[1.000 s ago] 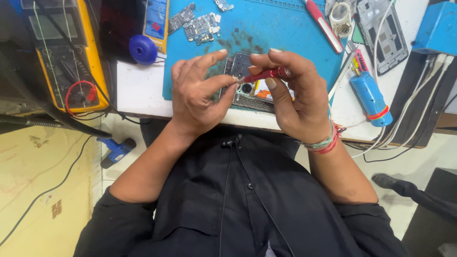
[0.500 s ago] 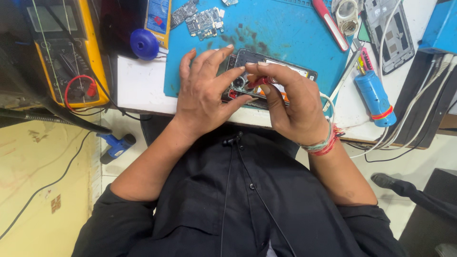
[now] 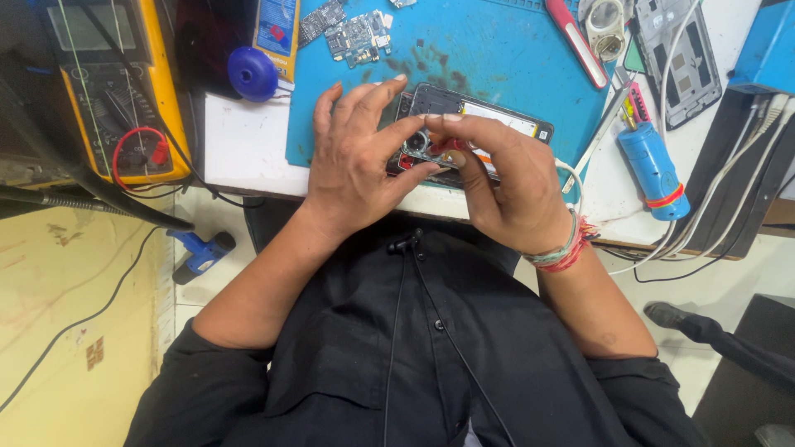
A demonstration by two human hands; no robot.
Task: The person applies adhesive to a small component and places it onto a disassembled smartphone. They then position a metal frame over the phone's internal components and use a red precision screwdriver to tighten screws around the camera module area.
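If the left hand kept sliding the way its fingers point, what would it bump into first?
Probably the opened phone on the blue mat: the left hand points up and right, fingertips already at its near end. Depth is unclear.

- White table [image 3: 248, 149] carries a blue mat [image 3: 497, 58].
- On the mat: an opened phone [image 3: 497, 124], circuit boards [image 3: 356, 33], a red tool [image 3: 575, 41].
- On the bare table: a blue cylinder [image 3: 654, 170], a blue cap [image 3: 252, 73], a grey phone frame [image 3: 683, 50].
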